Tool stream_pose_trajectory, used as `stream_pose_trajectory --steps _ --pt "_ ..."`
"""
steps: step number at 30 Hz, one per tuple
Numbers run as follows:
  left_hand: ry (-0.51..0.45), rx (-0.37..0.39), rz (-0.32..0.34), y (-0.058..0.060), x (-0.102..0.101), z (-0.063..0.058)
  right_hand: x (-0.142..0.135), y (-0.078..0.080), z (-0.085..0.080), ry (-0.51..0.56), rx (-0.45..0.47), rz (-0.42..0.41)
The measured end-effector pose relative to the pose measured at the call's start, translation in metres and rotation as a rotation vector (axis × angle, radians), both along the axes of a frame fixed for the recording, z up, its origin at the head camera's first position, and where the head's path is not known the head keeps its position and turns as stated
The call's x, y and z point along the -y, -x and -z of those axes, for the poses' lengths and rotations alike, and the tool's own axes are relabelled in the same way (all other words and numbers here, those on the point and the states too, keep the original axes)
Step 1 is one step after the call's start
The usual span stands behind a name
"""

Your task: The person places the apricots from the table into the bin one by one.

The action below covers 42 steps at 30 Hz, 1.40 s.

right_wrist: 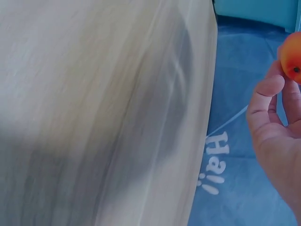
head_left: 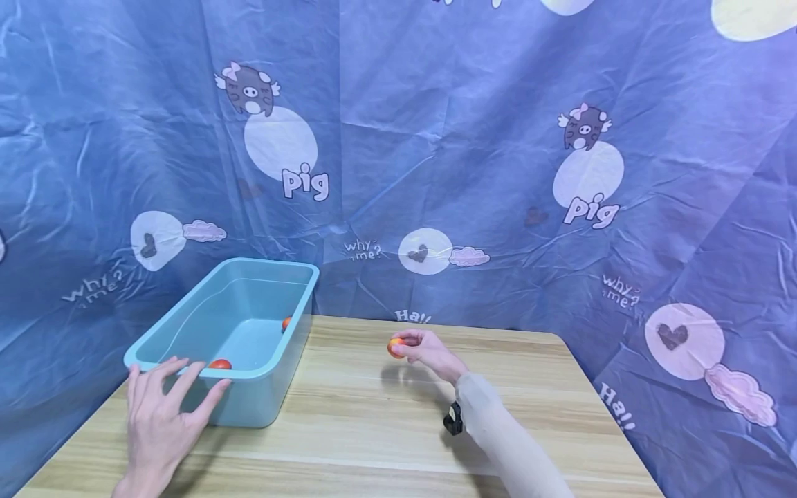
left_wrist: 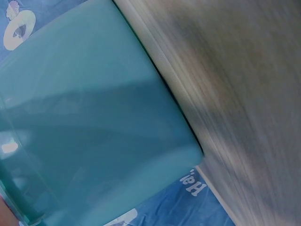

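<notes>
In the head view my right hand (head_left: 428, 353) pinches a small round orange-red fruit (head_left: 395, 348) between thumb and fingers, above the wooden table. The right wrist view shows this fruit (right_wrist: 292, 59) with a dark spot on its skin, at the fingertips of the right hand (right_wrist: 277, 127). My left hand (head_left: 163, 415), its fingers spread, rests at the near rim of a light-blue plastic bin (head_left: 292, 346). Inside the bin lie a red fruit (head_left: 220, 364) by the near wall and another (head_left: 286, 323) by the right wall, partly hidden by the rim.
The wooden table (head_left: 373, 429) runs back to a blue printed cloth (head_left: 448, 173) that hangs behind and at both sides. The bin stands at the table's left. A black band (head_left: 454, 419) is on the right wrist. The bin's outer wall (left_wrist: 94, 117) fills much of the left wrist view.
</notes>
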<state>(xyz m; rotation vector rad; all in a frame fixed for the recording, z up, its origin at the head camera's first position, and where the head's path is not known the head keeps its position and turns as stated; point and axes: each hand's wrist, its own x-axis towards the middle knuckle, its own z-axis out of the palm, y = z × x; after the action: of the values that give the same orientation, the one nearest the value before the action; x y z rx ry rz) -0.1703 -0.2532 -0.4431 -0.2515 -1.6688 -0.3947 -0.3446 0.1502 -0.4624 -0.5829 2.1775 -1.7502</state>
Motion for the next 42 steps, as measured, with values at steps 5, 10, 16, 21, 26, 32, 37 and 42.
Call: stream_pose_trajectory --steps 5,10,16,21,26,32,37,42 --pt "0.002 0.006 0.0 0.0 0.001 0.0 0.01 -0.006 -0.015 0.018 -0.036 -0.016" --pt "0.0 0.019 0.0 -0.001 0.002 0.0 0.021 -0.016 -0.037 0.021 -0.059 -0.042" --pt "-0.002 0.024 0.0 -0.001 0.003 0.001 0.038 -0.01 -0.035 0.054 -0.082 -0.063" --pt "0.003 0.037 -0.007 -0.001 0.004 0.002 0.051 -0.003 -0.026 0.066 -0.105 -0.064" --pt "0.003 0.034 -0.004 0.0 0.004 0.002 0.058 -0.002 -0.03 0.077 -0.122 -0.072" --pt "0.003 0.04 -0.003 0.0 0.005 0.002 0.066 -0.004 -0.034 0.119 -0.115 -0.081" --pt "0.002 0.041 -0.004 0.0 0.006 0.002 0.08 -0.008 -0.043 0.12 -0.141 -0.096" --pt "0.004 0.047 -0.002 0.0 0.006 0.002 0.096 -0.01 -0.052 0.104 -0.18 -0.085"
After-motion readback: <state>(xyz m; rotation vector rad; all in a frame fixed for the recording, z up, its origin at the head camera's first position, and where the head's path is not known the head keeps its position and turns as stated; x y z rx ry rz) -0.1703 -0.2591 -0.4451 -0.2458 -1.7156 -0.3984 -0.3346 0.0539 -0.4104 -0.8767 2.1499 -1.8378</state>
